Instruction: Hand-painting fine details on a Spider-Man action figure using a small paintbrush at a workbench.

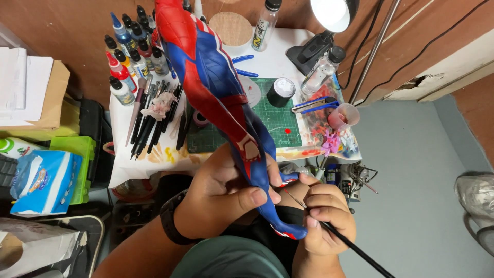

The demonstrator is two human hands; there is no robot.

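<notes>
My left hand grips the lower leg of a red and blue costumed figure, which slants up from my lap to the top of the head view. Its blue foot points down to the right. My right hand pinches a thin black paintbrush; the bristle tip touches the figure's leg just above the foot. A black watch sits on my left wrist.
A small white table holds a green cutting mat, several paint bottles, a row of brushes, a black jar, a plastic cup and a desk lamp. A tissue pack and green box lie left.
</notes>
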